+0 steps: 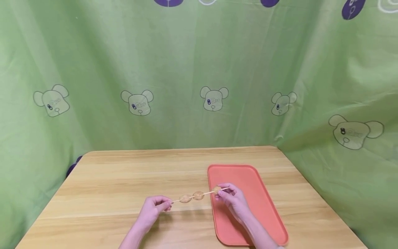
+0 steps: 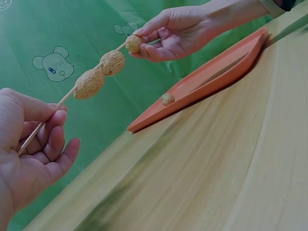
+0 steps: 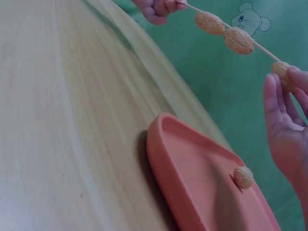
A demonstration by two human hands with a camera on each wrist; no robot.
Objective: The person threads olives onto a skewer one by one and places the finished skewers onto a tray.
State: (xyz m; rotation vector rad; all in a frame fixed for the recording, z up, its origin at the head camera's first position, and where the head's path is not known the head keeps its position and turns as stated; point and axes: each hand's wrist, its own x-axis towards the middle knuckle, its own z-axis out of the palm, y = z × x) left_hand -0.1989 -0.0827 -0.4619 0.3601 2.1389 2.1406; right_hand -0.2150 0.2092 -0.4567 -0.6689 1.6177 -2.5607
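Observation:
A thin wooden skewer (image 1: 207,193) is held up over the table, sloping up to the right. My left hand (image 1: 153,210) pinches its lower end between thumb and fingers, and the stick's tail runs across the palm in the left wrist view. Two wrinkled tan balls, like fried meatballs, sit close together mid-stick: one ball (image 2: 89,84) nearer my left hand, another ball (image 2: 112,63) beside it. With thumb and fingertips my right hand (image 1: 234,202) pinches a third ball (image 3: 284,77), a short gap along. The skewer's tip shows past it in the head view.
A red-orange rectangular tray (image 1: 237,171) lies on the right of the wooden table (image 1: 124,173), under my right hand. One loose tan ball (image 3: 243,177) rests in the tray. Green curtains (image 1: 174,62) hang behind and at both sides.

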